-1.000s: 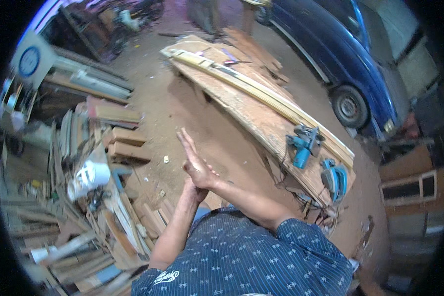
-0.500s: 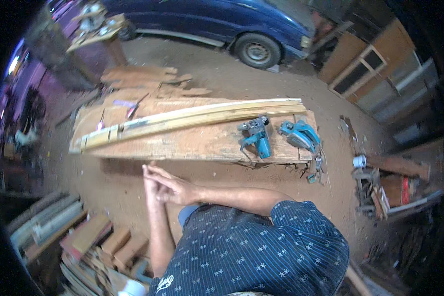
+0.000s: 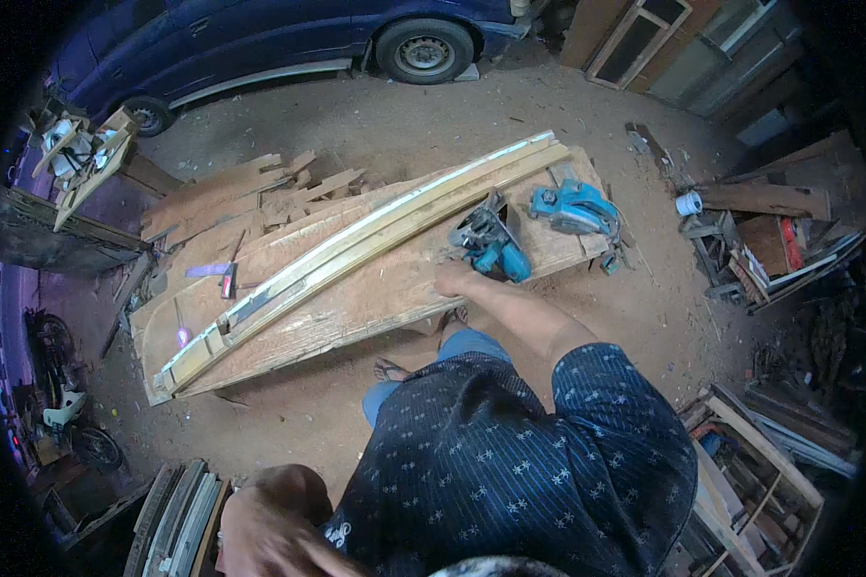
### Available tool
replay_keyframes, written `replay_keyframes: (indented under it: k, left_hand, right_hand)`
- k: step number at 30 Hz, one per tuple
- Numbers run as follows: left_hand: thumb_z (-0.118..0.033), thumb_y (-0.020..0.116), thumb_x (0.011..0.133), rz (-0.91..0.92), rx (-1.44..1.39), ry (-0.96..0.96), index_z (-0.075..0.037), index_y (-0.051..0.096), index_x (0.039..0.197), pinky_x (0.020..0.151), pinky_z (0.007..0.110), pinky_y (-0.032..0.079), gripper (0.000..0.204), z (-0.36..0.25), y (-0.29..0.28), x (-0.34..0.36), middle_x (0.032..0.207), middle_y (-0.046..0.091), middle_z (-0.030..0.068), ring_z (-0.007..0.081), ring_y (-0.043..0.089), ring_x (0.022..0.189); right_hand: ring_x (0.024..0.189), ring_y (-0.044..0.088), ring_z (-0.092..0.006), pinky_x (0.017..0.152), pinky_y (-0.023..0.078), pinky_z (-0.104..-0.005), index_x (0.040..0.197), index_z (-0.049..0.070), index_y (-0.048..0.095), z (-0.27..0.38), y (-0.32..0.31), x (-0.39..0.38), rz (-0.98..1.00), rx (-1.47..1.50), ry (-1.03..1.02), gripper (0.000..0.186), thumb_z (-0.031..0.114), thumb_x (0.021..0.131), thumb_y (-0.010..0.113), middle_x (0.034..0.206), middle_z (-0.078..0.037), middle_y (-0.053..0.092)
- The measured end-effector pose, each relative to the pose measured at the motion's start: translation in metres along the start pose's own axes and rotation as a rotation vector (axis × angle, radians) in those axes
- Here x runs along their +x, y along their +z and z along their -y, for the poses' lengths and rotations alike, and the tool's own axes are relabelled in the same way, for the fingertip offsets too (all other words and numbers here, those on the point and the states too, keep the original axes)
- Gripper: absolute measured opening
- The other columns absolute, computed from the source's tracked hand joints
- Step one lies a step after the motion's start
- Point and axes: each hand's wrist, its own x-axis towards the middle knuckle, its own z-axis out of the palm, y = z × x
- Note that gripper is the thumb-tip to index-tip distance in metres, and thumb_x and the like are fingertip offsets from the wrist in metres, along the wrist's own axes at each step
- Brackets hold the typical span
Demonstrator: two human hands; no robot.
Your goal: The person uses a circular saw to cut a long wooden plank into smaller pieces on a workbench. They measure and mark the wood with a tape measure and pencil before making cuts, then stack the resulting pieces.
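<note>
My right hand (image 3: 452,279) reaches over the near edge of the wooden bench top (image 3: 356,313). It is beside a teal and dark power saw (image 3: 494,245), close to the saw's left side. Its fingers are too small and bunched to show whether they grip anything. To the right of the saw sits a second teal power tool (image 3: 577,207) with a rounded body. Long pale wooden strips (image 3: 385,226) run diagonally across the bench behind my hand. My left hand (image 3: 269,529) is raised at the lower left, near my body, its fingers partly cut off by the picture's edge.
A purple strip (image 3: 207,270) and a red and black tool (image 3: 228,281) lie on the bench's left part. Rough boards (image 3: 221,197) lie beyond it. A blue van (image 3: 260,43) stands behind. Stacked timber (image 3: 178,524) is at lower left, a wooden frame (image 3: 760,462) at lower right.
My hands, together in front of me before, are now apart. The right one has gone forward to the saw, the left back toward my body. The view has shifted, and the bench appears turned.
</note>
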Motion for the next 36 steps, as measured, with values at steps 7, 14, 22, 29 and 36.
replay_keyframes:
  k: [7,14,22,29,36]
  left_hand:
    - [-0.082,0.034,0.089,0.229,0.228,-0.270,-0.010,0.059,0.135,0.093,0.046,0.047,0.089,0.033,-0.036,0.104,0.132,0.054,0.0148,0.0276,0.053,0.109]
    - [-0.035,0.061,0.092,0.044,0.234,-0.210,-0.006,0.069,0.111,0.088,0.045,0.049,0.036,0.158,-0.055,0.160,0.117,0.063,0.0141,0.0304,0.057,0.106]
    - [-0.012,0.072,0.092,-0.029,-0.087,-0.352,0.002,0.072,0.107,0.086,0.046,0.055,0.020,0.220,-0.110,0.174,0.106,0.069,0.0188,0.0298,0.067,0.098]
    - [-0.018,0.074,0.092,0.181,-0.039,-0.082,-0.001,0.062,0.123,0.096,0.047,0.051,0.037,0.271,-0.126,0.217,0.117,0.067,0.0185,0.0312,0.065,0.109]
    - [-0.024,0.076,0.092,-0.250,0.587,-0.530,-0.004,0.052,0.138,0.106,0.047,0.048,0.056,0.367,-0.212,0.141,0.128,0.065,0.0182,0.0326,0.063,0.119]
  right_hand:
    - [0.122,0.066,-0.0318,0.095,0.053,-0.0447,0.120,0.010,0.075,-0.039,0.037,0.062,0.075,-0.113,0.241,0.032,0.015,0.091,0.062,0.130,-0.014,0.070]
    - [0.121,0.067,-0.0314,0.094,0.055,-0.0453,0.118,0.009,0.076,-0.069,0.028,0.053,0.176,0.013,0.040,0.032,0.011,0.091,0.059,0.129,-0.017,0.070]
    - [0.109,0.071,-0.0380,0.092,0.057,-0.0490,0.117,0.000,0.072,-0.121,-0.061,-0.050,0.113,0.121,0.038,0.035,0.018,0.087,0.067,0.117,-0.025,0.071]
    - [0.088,0.073,-0.0347,0.074,0.057,-0.0444,0.110,-0.004,0.069,-0.193,-0.093,-0.189,-0.278,0.799,0.268,0.044,0.032,0.087,0.076,0.099,-0.024,0.073]
    - [0.056,0.059,-0.0137,0.051,0.047,-0.0324,0.107,0.001,0.066,-0.161,-0.034,-0.284,-0.381,1.587,0.738,0.037,0.032,0.091,0.077,0.067,-0.002,0.061]
